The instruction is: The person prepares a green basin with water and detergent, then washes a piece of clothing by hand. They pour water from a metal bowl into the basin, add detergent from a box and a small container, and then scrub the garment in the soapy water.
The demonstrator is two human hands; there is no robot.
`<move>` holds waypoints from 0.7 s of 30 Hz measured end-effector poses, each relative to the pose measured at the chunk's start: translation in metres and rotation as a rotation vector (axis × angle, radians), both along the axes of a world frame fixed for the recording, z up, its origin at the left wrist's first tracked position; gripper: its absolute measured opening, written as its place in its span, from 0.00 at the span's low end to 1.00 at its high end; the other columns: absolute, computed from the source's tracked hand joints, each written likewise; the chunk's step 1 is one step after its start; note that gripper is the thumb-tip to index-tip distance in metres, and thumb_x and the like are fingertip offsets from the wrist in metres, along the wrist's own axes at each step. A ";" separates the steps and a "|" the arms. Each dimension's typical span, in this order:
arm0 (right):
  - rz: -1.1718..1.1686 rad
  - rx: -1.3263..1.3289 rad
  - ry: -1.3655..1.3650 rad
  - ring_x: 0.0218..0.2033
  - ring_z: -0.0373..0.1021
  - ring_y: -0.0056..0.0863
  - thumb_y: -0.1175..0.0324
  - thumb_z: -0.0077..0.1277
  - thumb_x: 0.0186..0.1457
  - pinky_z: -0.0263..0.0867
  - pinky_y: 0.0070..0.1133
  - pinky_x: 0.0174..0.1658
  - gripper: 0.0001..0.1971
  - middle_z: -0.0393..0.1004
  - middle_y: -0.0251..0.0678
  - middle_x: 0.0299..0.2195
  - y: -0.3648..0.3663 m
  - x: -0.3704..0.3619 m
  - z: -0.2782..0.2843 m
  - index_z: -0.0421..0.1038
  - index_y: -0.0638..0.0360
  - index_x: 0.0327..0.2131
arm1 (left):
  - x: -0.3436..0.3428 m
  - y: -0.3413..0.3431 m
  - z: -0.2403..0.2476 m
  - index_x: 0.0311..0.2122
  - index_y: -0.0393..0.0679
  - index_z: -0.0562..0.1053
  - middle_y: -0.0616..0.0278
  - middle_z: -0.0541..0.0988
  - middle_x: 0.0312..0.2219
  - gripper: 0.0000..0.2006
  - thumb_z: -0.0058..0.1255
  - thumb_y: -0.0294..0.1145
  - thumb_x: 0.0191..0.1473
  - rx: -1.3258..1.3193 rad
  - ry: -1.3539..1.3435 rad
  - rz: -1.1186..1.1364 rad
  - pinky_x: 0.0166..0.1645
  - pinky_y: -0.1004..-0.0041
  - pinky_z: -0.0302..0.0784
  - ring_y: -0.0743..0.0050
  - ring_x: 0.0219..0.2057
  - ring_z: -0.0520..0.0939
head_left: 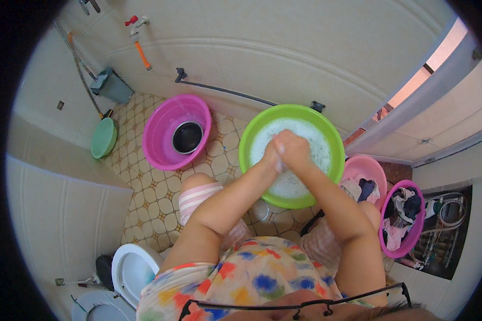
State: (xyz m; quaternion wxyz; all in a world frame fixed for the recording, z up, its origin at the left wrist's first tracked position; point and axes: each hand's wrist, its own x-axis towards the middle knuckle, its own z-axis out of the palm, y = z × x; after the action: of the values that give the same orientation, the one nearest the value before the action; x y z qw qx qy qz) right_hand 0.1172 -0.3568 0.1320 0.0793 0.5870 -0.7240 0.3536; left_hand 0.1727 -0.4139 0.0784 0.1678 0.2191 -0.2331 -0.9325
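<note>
Both of my hands are pressed together over a lime-green basin (246,160) of white, sudsy water (316,140). My left hand (273,154) is closed, with a little foam on it near the wrist. Against it lies my right hand (295,148), its fingers closed around or onto the left. Whatever may be between them is hidden by the hands themselves. The basin stands on the tiled floor in front of my knees.
To the left is a magenta basin (158,140) with a dark round pan (188,137) inside. At right, a pink basin (375,166) and a magenta basket (421,224) hold clothes. A tap (139,22), a grey bin (112,87), a small green basin (103,138) and a toilet (124,267) surround me.
</note>
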 end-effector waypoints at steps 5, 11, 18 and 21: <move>-0.184 0.050 -0.069 0.25 0.68 0.40 0.63 0.44 0.52 0.65 0.32 0.27 0.10 0.69 0.42 0.23 -0.002 -0.038 -0.006 0.68 0.58 0.23 | -0.005 0.010 0.026 0.40 0.45 0.68 0.61 0.74 0.34 0.15 0.40 0.45 0.56 -0.055 0.013 -0.024 0.38 0.69 0.74 0.70 0.34 0.77; 0.047 -0.001 0.093 0.26 0.67 0.45 0.63 0.43 0.53 0.64 0.34 0.28 0.11 0.69 0.43 0.23 -0.002 0.020 0.001 0.67 0.58 0.23 | 0.008 -0.019 0.010 0.41 0.43 0.69 0.60 0.75 0.36 0.15 0.42 0.43 0.55 0.012 0.014 -0.040 0.39 0.69 0.74 0.69 0.35 0.77; -0.163 0.014 -0.080 0.25 0.67 0.44 0.64 0.44 0.52 0.64 0.34 0.28 0.10 0.69 0.42 0.23 -0.006 -0.028 0.002 0.68 0.58 0.23 | 0.002 0.004 0.041 0.40 0.44 0.69 0.62 0.75 0.34 0.16 0.42 0.46 0.55 -0.012 0.008 -0.049 0.38 0.68 0.74 0.68 0.34 0.77; 0.026 0.004 0.022 0.26 0.68 0.39 0.64 0.46 0.51 0.65 0.32 0.29 0.08 0.69 0.40 0.23 0.003 0.003 0.015 0.68 0.56 0.23 | 0.004 -0.008 0.031 0.40 0.45 0.69 0.62 0.75 0.33 0.16 0.41 0.47 0.55 0.023 0.023 -0.051 0.37 0.68 0.74 0.69 0.33 0.77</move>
State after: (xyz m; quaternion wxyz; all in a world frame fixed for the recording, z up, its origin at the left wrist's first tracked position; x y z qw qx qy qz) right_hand 0.1205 -0.3536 0.1474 0.0815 0.6002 -0.7161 0.3468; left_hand 0.1767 -0.4224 0.1097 0.1439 0.2045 -0.2259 -0.9415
